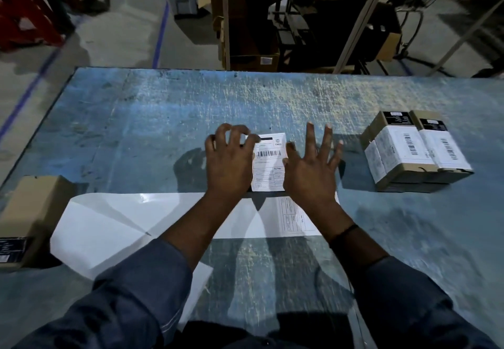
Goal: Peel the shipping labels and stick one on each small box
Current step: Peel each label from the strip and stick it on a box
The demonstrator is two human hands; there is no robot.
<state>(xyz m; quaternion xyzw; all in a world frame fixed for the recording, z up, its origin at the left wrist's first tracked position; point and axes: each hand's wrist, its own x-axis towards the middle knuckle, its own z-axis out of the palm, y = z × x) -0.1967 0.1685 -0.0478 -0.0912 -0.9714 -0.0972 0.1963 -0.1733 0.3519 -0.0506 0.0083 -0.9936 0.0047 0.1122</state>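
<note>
A small box sits at the table's middle, almost wholly covered by a white shipping label (270, 163) with a barcode. My left hand (230, 157) rests on the box's left side, its fingers curled over the label's far left corner. My right hand (311, 168) lies flat on the right side with fingers spread straight, the thumb on the label's edge. Just in front lies the long white backing sheet (114, 223), with one printed label (294, 217) on its right end. Two labelled boxes (414, 152) stand side by side at the right. An unlabelled brown box (30, 212) is at the left edge.
The worn blue table (163, 119) stretches wide around the boxes. Past its far edge are a concrete floor with blue lines, a wooden shelf unit (251, 21) and metal frame legs (362, 21). Red stools (24, 13) stand at the far left.
</note>
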